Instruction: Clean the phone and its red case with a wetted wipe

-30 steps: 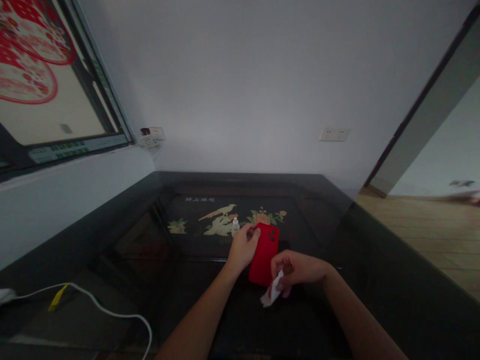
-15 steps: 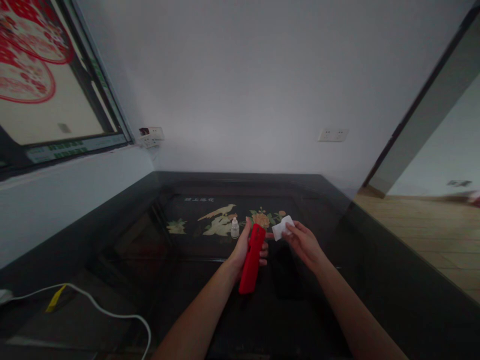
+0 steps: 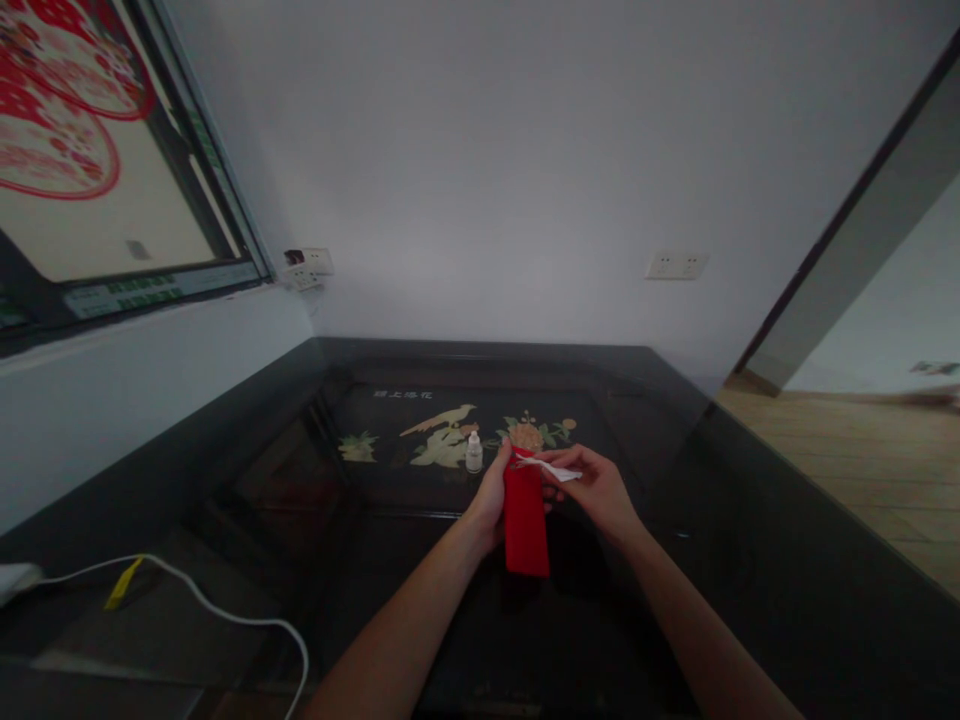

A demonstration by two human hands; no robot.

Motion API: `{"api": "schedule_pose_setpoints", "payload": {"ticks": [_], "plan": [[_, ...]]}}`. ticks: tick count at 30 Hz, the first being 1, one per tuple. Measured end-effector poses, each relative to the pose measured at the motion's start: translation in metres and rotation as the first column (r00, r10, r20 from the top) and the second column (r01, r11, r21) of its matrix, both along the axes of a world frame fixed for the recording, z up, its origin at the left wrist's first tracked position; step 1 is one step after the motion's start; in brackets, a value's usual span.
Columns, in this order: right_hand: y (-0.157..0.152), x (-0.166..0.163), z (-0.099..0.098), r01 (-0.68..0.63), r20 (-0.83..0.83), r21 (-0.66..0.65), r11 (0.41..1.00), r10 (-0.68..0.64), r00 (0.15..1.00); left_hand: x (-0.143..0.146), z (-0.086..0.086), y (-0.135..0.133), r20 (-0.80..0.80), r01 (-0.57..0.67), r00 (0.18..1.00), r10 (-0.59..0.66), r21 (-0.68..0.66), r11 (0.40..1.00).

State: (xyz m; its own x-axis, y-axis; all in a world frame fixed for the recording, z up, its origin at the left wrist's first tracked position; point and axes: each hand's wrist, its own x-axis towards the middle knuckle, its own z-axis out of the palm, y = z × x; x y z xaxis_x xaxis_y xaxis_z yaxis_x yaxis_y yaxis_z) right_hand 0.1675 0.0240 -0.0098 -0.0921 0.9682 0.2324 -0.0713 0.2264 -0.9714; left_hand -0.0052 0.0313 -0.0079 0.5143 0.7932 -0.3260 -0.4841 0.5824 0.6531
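My left hand (image 3: 493, 494) is closed around the sides of a slim red phone case (image 3: 527, 525), its broad face turned up towards me. Whether a phone sits inside the case, I cannot tell. My right hand (image 3: 596, 490) pinches a folded white wipe (image 3: 559, 470) between thumb and fingers. The wipe's left end touches or overlaps the upper end of the case. Just left of my left hand, a small white-capped dropper bottle (image 3: 474, 455) stands upright on the dark table (image 3: 300, 540).
A bird-and-flower picture (image 3: 442, 430) decorates the tabletop behind my hands. At the lower left runs a white cable (image 3: 217, 622) with a yellow tag (image 3: 124, 585). Beyond the table stands a wall with sockets (image 3: 675, 265); a window (image 3: 135, 200) is at the left.
My right hand has brought the wipe left onto the upper end of the red case. My left hand has turned the case so its broad face shows more.
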Motion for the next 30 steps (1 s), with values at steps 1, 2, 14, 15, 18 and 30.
{"api": "schedule_pose_setpoints", "payload": {"ticks": [1,2,14,15,18,30], "plan": [[-0.002,-0.002,0.0,-0.069,0.015,-0.037,0.997,0.07,0.997,-0.001,0.0,0.001,0.003,-0.009,1.0,0.009,-0.005,1.0],[-0.005,-0.003,0.0,-0.137,0.026,-0.078,0.987,0.14,0.99,-0.001,0.0,0.001,0.005,-0.025,1.0,0.025,-0.013,1.0],[-0.026,0.01,0.017,-0.707,-0.028,-0.482,0.518,0.797,0.603,-0.005,0.01,-0.001,0.046,-0.132,0.99,0.132,-0.01,0.991],[-0.023,0.01,0.015,-0.671,-0.026,-0.448,0.591,0.742,0.67,-0.005,0.01,-0.001,0.052,-0.119,0.991,0.12,-0.01,0.993],[-0.011,0.008,0.006,-0.343,-0.103,-0.287,0.894,0.328,0.939,-0.003,0.01,-0.001,0.069,-0.081,0.994,0.082,-0.014,0.997],[0.003,0.002,-0.001,0.254,-0.08,-0.072,0.964,-0.259,0.962,-0.001,0.011,-0.003,-0.018,-0.066,0.998,0.065,-0.013,0.998]]}}
